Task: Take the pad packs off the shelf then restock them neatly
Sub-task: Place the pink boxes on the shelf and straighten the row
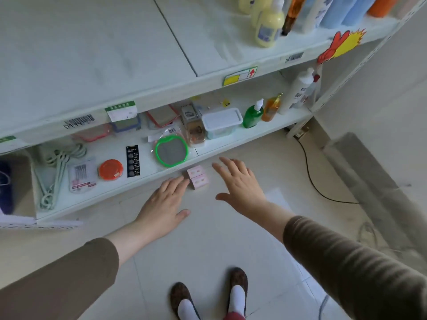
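Two small pink pad packs (197,177) lie side by side on the pale floor, just in front of the lowest white shelf (138,181). My left hand (164,206) hovers to their left, fingers spread, fingertips close to the packs and holding nothing. Right of the packs my right hand (240,183) is stretched out with fingers apart, also holding nothing. Both arms wear brown sleeves.
The low shelf carries a green-rimmed mirror (171,152), an orange lid (110,169), a battery card (132,160), hangers (57,172), a lidded plastic box (221,122) and soap bottles (253,115). The upper shelf (208,54) holds bottles at right. A black cable (312,176) trails on the floor.
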`<control>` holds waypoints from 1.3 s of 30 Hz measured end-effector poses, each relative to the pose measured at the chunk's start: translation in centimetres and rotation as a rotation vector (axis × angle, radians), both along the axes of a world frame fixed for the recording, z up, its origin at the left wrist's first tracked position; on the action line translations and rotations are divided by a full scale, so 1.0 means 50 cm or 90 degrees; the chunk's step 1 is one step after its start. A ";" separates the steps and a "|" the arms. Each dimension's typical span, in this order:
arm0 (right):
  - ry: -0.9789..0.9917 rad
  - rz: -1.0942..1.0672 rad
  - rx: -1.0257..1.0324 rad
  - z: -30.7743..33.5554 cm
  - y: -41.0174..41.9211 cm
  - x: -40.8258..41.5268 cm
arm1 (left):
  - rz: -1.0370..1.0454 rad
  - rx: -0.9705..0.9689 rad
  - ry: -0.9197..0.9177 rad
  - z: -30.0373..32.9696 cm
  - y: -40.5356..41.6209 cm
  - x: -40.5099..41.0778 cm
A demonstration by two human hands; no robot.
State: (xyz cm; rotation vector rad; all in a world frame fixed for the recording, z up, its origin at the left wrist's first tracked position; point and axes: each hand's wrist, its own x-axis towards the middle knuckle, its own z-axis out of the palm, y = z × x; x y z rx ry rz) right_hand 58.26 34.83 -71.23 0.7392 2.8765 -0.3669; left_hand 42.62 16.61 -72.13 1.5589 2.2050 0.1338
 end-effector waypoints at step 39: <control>0.032 0.032 -0.091 -1.185 0.244 -0.201 | 0.150 0.008 -0.049 -1.149 0.347 -0.268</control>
